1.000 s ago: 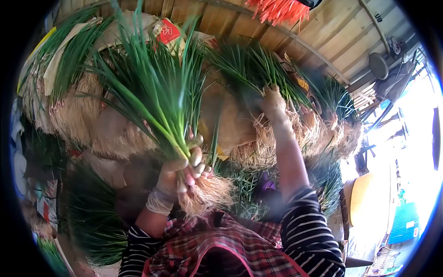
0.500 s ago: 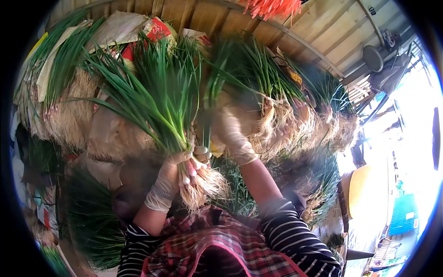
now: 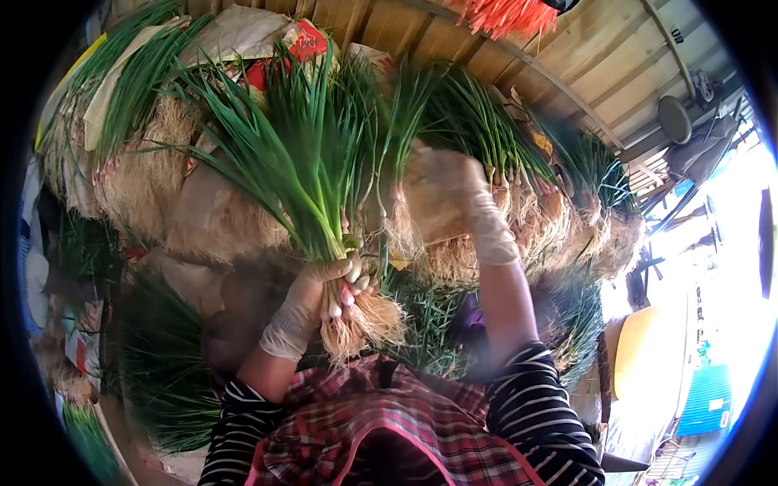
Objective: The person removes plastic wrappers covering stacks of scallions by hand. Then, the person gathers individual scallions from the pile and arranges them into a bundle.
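My left hand (image 3: 309, 301), in a thin pale glove, is closed around the base of a thick bunch of green onions (image 3: 300, 162). The leaves fan upward and the pale roots (image 3: 363, 317) hang below my fingers. My right hand (image 3: 463, 194), also gloved and blurred, is raised just right of the bunch. It appears to grip a few loose green onions (image 3: 395, 154), their roots dangling next to the bunch. Both arms wear striped sleeves over a plaid apron (image 3: 389, 429).
Heaps of green onions with tangled roots (image 3: 519, 211) lie stacked ahead and to the left (image 3: 121, 121). More greens lie lower left (image 3: 162, 381). A plank wall (image 3: 567, 57) rises behind, with red-orange strips (image 3: 502, 12) hanging at the top. Printed sacks (image 3: 267, 40) and a yellow object (image 3: 632, 348) are nearby.
My right hand left the pile at the right, swung in towards the bunch, and now is raised beside it with a few stalks. The left hand kept hold of the bunch.
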A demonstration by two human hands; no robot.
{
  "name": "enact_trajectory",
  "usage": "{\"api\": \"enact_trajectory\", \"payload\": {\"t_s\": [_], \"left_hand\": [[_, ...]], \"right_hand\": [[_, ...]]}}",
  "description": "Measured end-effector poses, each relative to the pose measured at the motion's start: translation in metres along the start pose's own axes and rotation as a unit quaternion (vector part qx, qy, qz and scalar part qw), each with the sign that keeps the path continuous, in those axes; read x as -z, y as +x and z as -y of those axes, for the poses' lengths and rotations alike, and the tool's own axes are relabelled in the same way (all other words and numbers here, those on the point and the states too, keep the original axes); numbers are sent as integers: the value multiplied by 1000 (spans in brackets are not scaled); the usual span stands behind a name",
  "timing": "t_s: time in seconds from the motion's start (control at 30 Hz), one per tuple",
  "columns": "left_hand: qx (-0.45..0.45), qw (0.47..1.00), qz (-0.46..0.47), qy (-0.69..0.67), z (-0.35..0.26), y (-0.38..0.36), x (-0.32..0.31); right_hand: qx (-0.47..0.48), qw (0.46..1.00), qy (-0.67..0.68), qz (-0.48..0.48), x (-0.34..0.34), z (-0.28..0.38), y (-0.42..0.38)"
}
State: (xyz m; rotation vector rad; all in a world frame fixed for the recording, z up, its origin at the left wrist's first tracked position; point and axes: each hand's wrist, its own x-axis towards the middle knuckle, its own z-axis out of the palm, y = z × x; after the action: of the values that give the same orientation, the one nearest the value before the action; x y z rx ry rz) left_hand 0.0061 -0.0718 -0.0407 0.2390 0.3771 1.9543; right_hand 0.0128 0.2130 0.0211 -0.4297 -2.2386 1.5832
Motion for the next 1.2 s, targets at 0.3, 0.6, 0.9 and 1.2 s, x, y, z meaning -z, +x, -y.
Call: {"api": "enact_trajectory", "payload": {"t_s": [0.3,0.6,0.9,1.2], "left_hand": [[34,997,-70,-20,-5,-4,-8],[23,998,-63,-1,-1,4,-11],[71,992,-100,31,0,5,-2],[26,998,-59,11,11,16,-2]], "right_hand": [[-177,962,-171,116,-15,-34,-10],[-142,853,-488,121,-49,-61,22],[-135,986,89,44,87,21,-7],[-20,999,-13,-44,112,18,-33]]}}
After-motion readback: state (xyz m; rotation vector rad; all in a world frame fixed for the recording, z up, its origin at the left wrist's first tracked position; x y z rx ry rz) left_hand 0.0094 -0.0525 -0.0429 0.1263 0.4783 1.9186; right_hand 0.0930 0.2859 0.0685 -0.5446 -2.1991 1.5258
